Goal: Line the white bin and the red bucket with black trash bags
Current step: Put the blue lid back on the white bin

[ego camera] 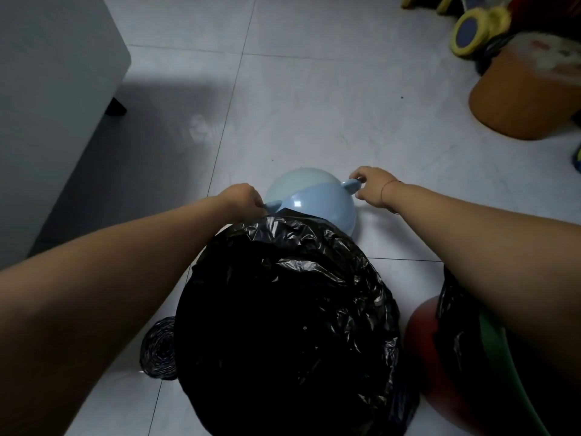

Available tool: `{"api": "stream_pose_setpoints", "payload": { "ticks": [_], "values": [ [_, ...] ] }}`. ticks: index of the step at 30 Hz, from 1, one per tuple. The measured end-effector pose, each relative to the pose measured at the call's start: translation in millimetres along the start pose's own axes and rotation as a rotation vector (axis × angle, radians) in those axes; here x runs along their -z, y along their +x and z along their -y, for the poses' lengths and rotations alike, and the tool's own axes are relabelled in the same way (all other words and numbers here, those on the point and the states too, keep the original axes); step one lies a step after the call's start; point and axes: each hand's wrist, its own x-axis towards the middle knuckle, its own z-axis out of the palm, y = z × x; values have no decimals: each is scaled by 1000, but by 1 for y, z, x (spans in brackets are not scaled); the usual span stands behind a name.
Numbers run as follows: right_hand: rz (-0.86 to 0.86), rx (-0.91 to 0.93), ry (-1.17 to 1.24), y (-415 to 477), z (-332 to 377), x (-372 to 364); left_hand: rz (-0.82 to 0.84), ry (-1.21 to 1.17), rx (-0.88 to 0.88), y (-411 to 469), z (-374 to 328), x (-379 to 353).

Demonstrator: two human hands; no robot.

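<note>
A black trash bag [283,325] is spread over the mouth of a bin in the lower middle; the bin itself is hidden under it. Just beyond it a light blue bowl-shaped lid [314,199] with two side handles sits tilted. My left hand [242,198] grips its left handle, and my right hand [372,187] grips its right handle. The red bucket [421,325] stands at the lower right, partly behind my right forearm, with black bag plastic [452,335] draped over its rim. A roll of black bags [158,350] lies on the floor to the left of the bin.
White tiled floor [314,105] stretches ahead. A white cabinet [47,105] fills the left side. An orange tub [528,96] with a cloudy cover stands at the right, with yellow-wheeled toys [471,33] behind it.
</note>
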Motion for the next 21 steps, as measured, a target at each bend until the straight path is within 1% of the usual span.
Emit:
{"api": "stream_pose_setpoints", "payload": {
  "ticks": [2,5,10,13,17,19,21],
  "values": [
    [-18,-10,24,1,-3,-3,-26,-25,-10,3,5,1],
    [-25,1,37,0,-4,-4,-127,-132,-8,7,10,8],
    [-87,93,145,-4,6,14,-248,-199,-17,4,12,35],
    [-150,143,214,-11,22,40,-338,-255,-22,-9,9,59],
    [-243,250,247,-33,51,90,-508,-294,-45,-41,-1,95],
    [-287,303,231,-53,65,117,-583,-305,-59,-63,-8,113],
    [-314,345,250,-78,76,141,-643,-374,-89,-89,-16,131]
  ]
}}
